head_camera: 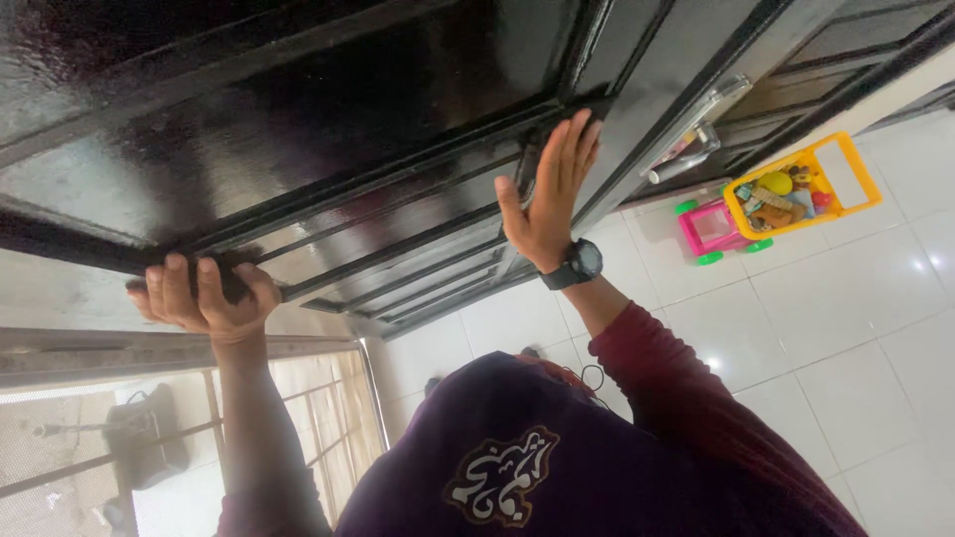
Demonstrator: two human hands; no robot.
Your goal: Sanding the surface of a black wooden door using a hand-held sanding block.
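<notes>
Black door (328, 119): left hand (199, 298) grips its edge, right hand (547, 199) presses flat, fingers spread.

1. There is one view only, from a camera on the person's head; no second view shares any of the scene.
2. The picture is rolled hard: the floor (856, 328) of white tiles fills 3 to 5 o'clock, and the black door (328, 119) runs across 10 to 1 o'clock.
3. The camera looks down over the person's own chest, which fills the lower middle at 6 o'clock.
4. It is near: both outstretched arms reach the door within the picture, the left hand (204, 298) at 9 o'clock, the right hand (547, 204) near centre.
5. Farther off, a toy cart (776, 194) stands at 2 o'clock, and a window (149, 438) shows at 8 o'clock.
</notes>
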